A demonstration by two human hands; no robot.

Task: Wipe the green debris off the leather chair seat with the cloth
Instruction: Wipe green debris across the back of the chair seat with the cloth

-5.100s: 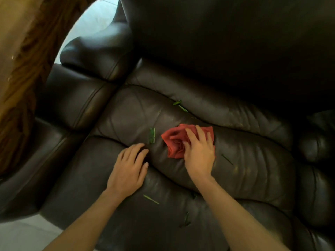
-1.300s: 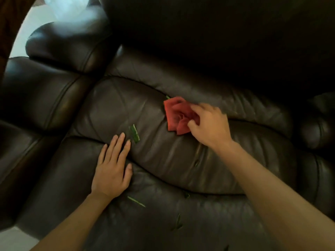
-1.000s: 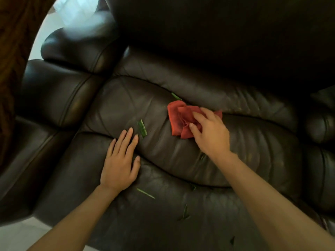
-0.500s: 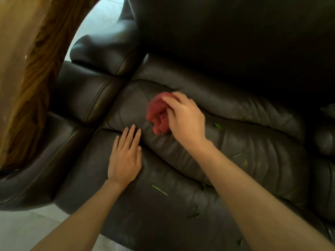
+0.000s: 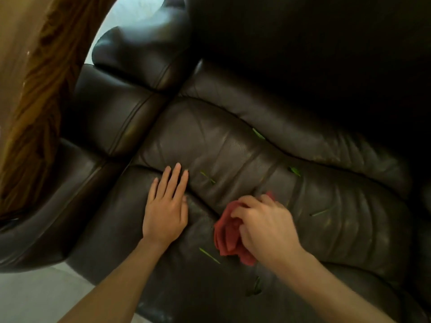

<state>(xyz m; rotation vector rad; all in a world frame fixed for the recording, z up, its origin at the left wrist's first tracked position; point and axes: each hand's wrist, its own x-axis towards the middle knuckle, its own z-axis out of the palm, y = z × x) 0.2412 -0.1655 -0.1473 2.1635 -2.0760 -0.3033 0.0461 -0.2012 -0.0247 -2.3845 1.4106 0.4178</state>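
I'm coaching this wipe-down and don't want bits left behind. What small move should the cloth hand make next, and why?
Probably a short sweep toward the front edge. The right hand has the red cloth bunched on the seat, and a green sliver lies just beside it, near the edge. The left hand rests flat, clear of that path.

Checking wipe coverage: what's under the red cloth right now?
Only the dark leather seat shows around the red cloth, bunched under the right hand. One green sliver lies beside its lower left edge. Debris beneath the cloth is covered and cannot be seen.
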